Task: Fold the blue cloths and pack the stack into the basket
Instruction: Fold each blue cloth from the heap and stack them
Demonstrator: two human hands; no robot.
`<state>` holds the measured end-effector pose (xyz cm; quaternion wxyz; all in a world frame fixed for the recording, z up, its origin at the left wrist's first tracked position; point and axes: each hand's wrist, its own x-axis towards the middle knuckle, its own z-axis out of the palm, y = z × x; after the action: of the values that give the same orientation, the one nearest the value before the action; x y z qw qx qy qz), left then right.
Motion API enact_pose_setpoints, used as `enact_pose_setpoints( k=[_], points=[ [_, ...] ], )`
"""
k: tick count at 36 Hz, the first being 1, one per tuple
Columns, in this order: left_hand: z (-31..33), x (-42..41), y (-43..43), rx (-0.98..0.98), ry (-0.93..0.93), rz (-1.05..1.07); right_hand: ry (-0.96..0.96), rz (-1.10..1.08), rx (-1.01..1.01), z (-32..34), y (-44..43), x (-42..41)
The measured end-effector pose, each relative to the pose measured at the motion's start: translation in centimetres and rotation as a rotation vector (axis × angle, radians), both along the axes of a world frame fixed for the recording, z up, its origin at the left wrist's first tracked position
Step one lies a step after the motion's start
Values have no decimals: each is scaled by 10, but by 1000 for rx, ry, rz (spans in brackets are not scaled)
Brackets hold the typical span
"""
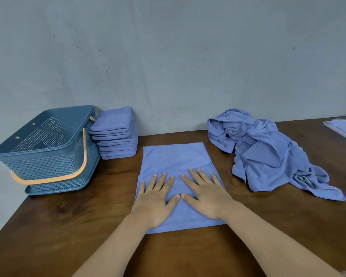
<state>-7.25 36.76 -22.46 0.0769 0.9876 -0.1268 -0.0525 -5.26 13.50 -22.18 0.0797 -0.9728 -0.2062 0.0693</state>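
Brown wooden desk (68,226), grey wall (168,56) behind. Blue cloth (174,156) lies flat on the desk, near part folded over. Left grip (158,198) and right grip (206,196) both released, palms pressing flat on it. Left of the cloth: folded stack (115,134), then the basket (38,150) just beyond. Right of the cloth: crumpled pile (268,152) of loose cloths.

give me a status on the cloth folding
Left hand and right hand flat, pressing the cloth. Folded stack beside the basket, not packed. Unfolded pile at right. Nothing blocking.
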Motion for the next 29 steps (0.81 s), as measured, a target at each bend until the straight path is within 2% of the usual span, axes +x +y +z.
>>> enact_pose_setpoints(
  k=[13, 25, 29],
  points=[
    [-6, -80, -6, 7, -36, -13, -17, 3, 12, 2, -6, -84],
    [6, -96, -9, -14, 25, -23, 20, 31, 0, 10, -6, -99],
    [21, -69, -3, -48, -145, -15, -101, 48, 28, 25, -4, -69]
  ],
)
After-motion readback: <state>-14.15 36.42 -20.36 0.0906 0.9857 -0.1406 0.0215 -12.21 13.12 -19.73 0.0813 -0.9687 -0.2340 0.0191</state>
